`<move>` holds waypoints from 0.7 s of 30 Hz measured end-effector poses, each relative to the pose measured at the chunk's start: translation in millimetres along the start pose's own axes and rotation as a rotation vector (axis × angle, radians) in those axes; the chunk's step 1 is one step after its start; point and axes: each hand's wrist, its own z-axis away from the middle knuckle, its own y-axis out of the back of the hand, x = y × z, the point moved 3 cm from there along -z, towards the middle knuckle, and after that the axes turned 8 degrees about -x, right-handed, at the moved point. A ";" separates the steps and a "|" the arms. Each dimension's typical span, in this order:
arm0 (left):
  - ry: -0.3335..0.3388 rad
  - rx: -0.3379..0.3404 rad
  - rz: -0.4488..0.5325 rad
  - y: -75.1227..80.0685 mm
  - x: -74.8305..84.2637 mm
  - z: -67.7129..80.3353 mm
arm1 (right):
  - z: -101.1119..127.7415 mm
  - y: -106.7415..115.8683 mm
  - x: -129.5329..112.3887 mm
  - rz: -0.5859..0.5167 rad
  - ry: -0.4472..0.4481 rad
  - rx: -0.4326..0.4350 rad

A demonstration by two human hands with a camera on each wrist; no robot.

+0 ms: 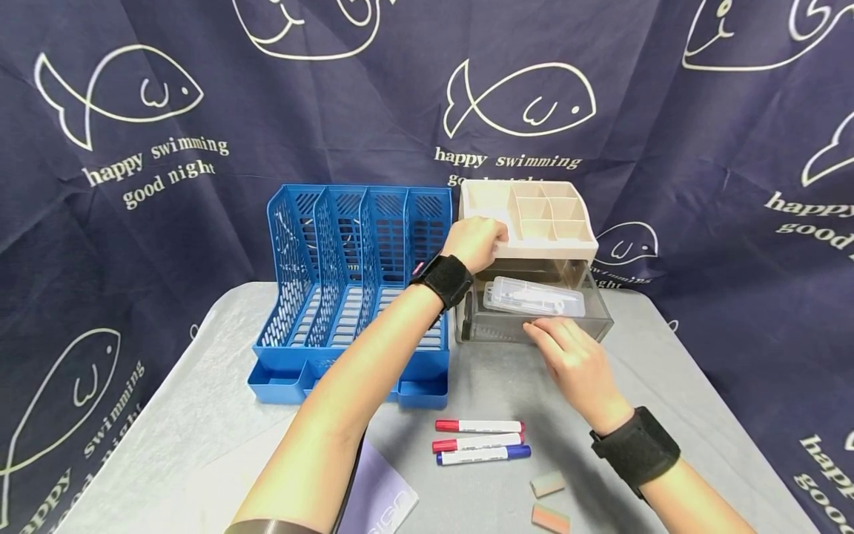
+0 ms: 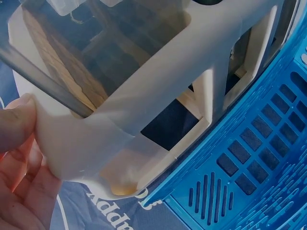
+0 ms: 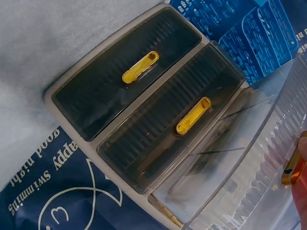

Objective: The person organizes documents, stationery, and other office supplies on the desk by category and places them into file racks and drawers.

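- Nearest, at the surface's (image 1: 220,415) front edge, lie two erasers (image 1: 548,483), three markers (image 1: 479,426) just behind them and a purple notebook (image 1: 382,495) under the left forearm; a careless elbow could likely sweep these off.
- Further in, the right hand (image 1: 575,363) rests on the front lip of the drawer (image 1: 534,326), fingers fairly straight and touching it rather than wrapped round; the right wrist view shows a gold handle (image 3: 293,167) at its fingertips. With so light a contact, the hand could slip and the drawer jerk.
- The drawer stands pulled well out of the organiser (image 1: 530,219), towards the surface's back right, with a clear case (image 1: 534,297) lying inside. Pulled too far, it might come free and tip the case out.
- Behind, the left hand (image 1: 475,241) is clamped on the organiser's top left corner, thumb over the rim in the left wrist view. If that hold loosens, the whole organiser may slide with the drawer.
- A blue file rack (image 1: 353,289) stands just beside it at the back left; a skidding organiser could knock against it.
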 end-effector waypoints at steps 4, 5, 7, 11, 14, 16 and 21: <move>0.001 -0.003 0.005 0.9 0.3 0.4 | -2.1 -1.3 0.6 -0.012 0.000 0.011; 0.002 -0.004 0.005 1.1 0.3 0.5 | -2.6 -1.7 0.9 -0.014 -0.001 0.013; 0.002 -0.004 0.005 1.0 0.3 0.3 | -3.4 -2.2 1.6 -0.016 -0.003 0.015; 0.002 -0.005 0.006 1.2 0.5 -0.1 | -4.7 -2.6 2.5 -0.011 -0.008 0.015; 0.002 -0.006 0.008 1.1 0.5 -0.2 | -5.5 -2.5 2.8 -0.008 -0.012 0.014; 0.002 -0.007 0.008 0.9 0.3 -0.2 | -5.9 -2.6 3.1 -0.004 -0.014 0.012; 0.003 -0.013 0.012 0.6 0.2 0.0 | -7.1 -3.1 4.3 -0.005 -0.014 0.014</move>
